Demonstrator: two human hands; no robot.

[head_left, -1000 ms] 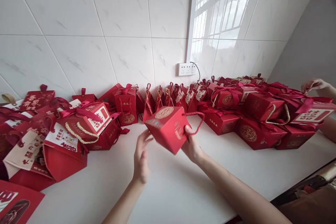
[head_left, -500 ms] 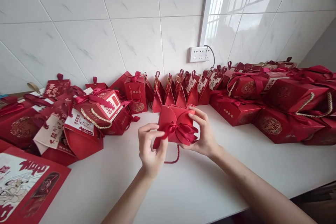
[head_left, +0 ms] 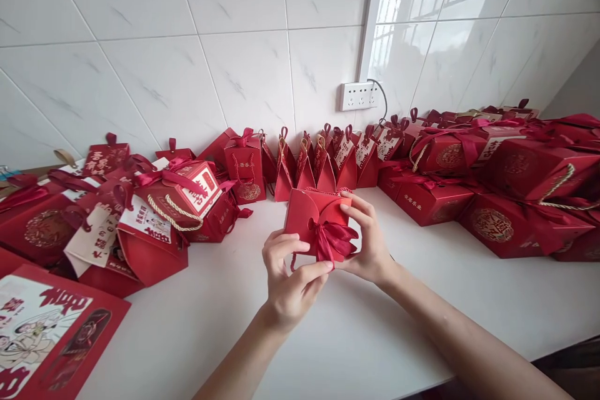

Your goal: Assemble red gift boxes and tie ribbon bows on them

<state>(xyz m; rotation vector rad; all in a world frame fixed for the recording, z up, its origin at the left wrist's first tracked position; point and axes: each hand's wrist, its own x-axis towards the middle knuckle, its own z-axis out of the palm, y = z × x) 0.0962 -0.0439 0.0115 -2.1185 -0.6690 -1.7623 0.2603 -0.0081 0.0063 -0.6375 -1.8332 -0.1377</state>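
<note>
You can pass over the white tabletop [head_left: 187, 319] on the near side, between your left hand [head_left: 291, 284] and the heaped gift boxes [head_left: 155, 267]. Stacked ribbon-tied boxes [head_left: 492, 225] obstruct your far right, and upright triangular boxes [head_left: 304, 178] bar the back along the tiled wall [head_left: 248, 81].

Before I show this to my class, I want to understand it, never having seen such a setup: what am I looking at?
There's no machine: these are a person's bare hands, filmed by a head-worn camera looking forward and down. The right hand holds a small red box; the left hand has fingertips at the lower edge of its ribbon bow, though whether they pinch it is unclear. On the white tabletop stand many other red boxes, left, right and along the tiled wall.
</note>
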